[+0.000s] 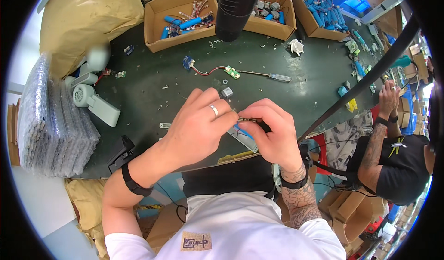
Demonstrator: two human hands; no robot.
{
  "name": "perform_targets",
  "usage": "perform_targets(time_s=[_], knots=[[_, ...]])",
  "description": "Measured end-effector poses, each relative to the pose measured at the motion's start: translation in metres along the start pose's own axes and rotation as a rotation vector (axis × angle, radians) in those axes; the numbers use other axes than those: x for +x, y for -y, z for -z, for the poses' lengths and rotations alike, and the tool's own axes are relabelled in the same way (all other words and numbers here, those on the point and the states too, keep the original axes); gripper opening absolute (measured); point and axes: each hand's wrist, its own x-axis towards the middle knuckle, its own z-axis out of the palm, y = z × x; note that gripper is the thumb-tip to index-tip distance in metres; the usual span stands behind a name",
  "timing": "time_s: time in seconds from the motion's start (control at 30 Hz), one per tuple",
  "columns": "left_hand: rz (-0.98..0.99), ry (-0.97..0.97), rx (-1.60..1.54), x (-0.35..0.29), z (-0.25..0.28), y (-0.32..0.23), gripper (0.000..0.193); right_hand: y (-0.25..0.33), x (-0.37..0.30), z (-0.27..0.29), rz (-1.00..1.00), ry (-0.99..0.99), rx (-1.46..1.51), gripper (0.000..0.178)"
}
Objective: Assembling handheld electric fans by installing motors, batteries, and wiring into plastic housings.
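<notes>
My left hand (201, 123) and my right hand (273, 130) meet over the table's near edge. Their thumbs and fingertips pinch a small blue part (241, 131), mostly hidden by the fingers; its exact kind cannot be made out. Below the fingertips shows a pale, flat-sided piece (247, 140). Just beyond the hands sits a small grey metal block (226, 92) beside a little ring (225, 81). Farther off lie a green circuit board (232, 72), wired to a round blue board (188, 63), and a screwdriver (279, 77) with a clear handle, its shaft reaching to the green board.
Cardboard boxes hold blue battery cells with wires (189, 23), small motors (273, 6) and more blue cells (326, 15). A dark tube (233, 10) hangs over the table. Pale green fan housings (102, 110) and bubble-wrap bags (55, 121) are at left. A co-worker (393, 153) works at right.
</notes>
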Motion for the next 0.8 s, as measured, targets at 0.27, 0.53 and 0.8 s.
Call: perform_targets(time_s=[0.27,0.53,0.8], knots=[[0.007,-0.006,0.100,0.003,0.008,0.015,0.019,-0.002,-0.003,0.002,-0.011,-0.072,-0.027,0.016],[0.239,-0.116,0.044,0.007,0.037,0.027,0.010,-0.006,-0.006,0.012,-0.057,-0.094,-0.004,0.020],[0.662,-0.312,-0.290,-0.003,0.046,0.053,0.012,-0.003,-0.007,0.012,-0.036,-0.109,-0.012,0.025]])
